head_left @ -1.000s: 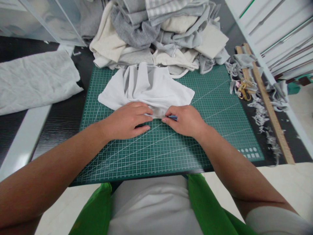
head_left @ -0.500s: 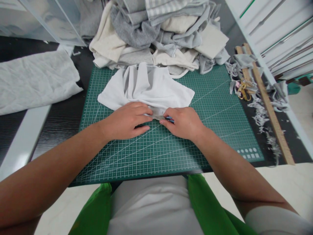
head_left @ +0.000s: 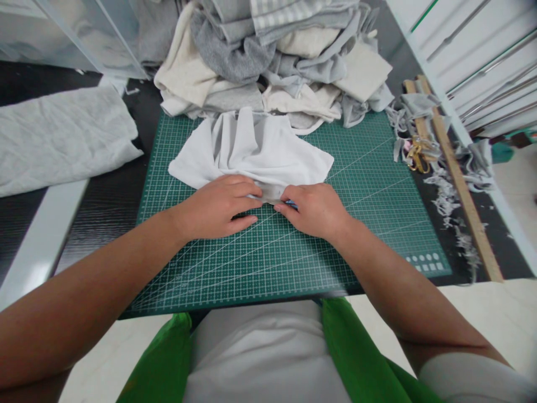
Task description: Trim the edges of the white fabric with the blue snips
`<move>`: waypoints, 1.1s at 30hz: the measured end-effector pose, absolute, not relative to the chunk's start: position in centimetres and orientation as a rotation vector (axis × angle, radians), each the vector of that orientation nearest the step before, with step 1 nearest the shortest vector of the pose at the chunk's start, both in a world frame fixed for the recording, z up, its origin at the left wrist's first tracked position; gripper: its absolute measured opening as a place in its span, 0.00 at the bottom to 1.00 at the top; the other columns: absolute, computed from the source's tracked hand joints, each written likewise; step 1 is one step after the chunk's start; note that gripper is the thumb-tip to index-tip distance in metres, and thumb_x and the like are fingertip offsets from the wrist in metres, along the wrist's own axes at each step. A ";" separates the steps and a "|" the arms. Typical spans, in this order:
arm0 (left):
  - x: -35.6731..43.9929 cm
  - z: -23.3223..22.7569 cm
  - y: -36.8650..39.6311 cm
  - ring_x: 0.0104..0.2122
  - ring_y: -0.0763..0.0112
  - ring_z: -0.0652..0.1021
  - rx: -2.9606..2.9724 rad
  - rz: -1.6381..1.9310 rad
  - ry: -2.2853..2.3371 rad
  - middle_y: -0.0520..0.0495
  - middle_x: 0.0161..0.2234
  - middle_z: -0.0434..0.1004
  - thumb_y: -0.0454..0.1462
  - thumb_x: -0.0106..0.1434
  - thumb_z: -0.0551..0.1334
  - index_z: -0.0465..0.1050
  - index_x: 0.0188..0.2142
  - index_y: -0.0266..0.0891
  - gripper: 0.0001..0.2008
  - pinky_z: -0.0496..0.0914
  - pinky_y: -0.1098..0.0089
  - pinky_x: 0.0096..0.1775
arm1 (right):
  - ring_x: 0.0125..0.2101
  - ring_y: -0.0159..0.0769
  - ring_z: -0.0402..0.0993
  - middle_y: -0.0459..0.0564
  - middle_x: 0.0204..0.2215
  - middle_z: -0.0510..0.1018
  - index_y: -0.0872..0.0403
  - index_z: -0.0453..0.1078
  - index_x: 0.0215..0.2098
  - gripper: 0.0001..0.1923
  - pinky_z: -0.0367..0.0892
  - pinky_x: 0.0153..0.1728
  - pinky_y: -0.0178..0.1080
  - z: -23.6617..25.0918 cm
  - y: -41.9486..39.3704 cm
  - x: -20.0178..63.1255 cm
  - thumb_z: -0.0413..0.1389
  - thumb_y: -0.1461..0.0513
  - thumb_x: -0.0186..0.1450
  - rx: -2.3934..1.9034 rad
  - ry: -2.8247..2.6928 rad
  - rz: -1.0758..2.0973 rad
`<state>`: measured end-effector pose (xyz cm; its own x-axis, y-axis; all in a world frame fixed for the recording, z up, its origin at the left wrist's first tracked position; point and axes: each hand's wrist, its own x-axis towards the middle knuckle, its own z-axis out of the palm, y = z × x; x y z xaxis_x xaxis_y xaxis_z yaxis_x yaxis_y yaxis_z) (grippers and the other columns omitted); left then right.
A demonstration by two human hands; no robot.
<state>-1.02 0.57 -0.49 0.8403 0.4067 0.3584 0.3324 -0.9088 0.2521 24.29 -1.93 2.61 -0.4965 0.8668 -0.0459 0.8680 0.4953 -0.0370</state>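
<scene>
A piece of white cloth lies bunched in folds on a green cutting mat. At its near edge, my left hand rests with fingers stretched over the cloth and the thumb apart on the mat. My right hand is closed, thumb and forefinger meeting at the same edge of the cloth. A small blue tool shows between those fingers; most of it is hidden in the palm, so its kind is unclear. A short stretch of greyish edge runs between the two hands.
A heap of grey and cream cloth pieces covers the mat's far edge. Folded grey fabric lies left, by a clear plastic bin. To the right are gold-handled scissors, a wooden strip and fabric scraps.
Both hands and the cloth stay almost in place. The blue tool in my right hand shows slightly less than before.
</scene>
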 end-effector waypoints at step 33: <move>-1.0 -0.4 0.5 0.52 0.56 0.78 2.852 0.615 0.589 0.40 0.51 0.80 0.40 0.72 0.61 0.78 0.49 0.36 0.12 0.73 0.52 0.58 | 0.33 0.41 0.79 0.48 0.34 0.86 0.51 0.77 0.41 0.17 0.55 0.31 0.41 2.2 -2.0 24.2 0.54 0.49 0.72 1.623 2.702 -0.148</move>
<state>-0.99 0.49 -0.44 0.8374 0.4107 0.3607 0.3426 -0.9086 0.2391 24.15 -2.02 2.23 -0.4709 0.8814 -0.0365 0.8801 0.4666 -0.0875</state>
